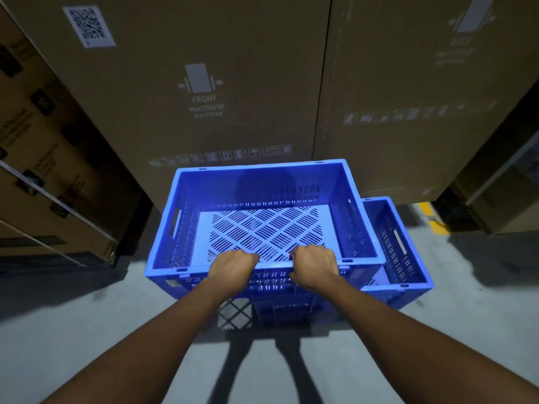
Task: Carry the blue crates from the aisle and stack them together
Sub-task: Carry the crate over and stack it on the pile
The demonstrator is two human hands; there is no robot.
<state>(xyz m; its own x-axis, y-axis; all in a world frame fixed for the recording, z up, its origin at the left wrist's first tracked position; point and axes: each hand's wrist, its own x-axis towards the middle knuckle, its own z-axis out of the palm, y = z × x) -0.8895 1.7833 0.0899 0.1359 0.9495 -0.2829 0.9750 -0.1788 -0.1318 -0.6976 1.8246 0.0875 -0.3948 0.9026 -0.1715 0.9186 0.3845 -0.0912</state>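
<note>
Head view, cardboard box (pixel 250 68) printed "FRONT", "Max 1700 lbf", "Max 770 kgf", QR label (pixel 89 26) at its upper left, left hand (pixel 233 263) and right hand (pixel 313 265) both curled over the near rim of a blue crate (pixel 262 182), atop lower crates (pixel 277 290), second crate (pixel 399 252) just right, on the floor (pixel 73 330).

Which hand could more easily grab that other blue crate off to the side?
Probably the right hand: the lower crate sits to its right, while the left hand grips the upper crate farther away.

Tall cardboard boxes (pixel 204 83), grey floor (pixel 73 330)
</note>
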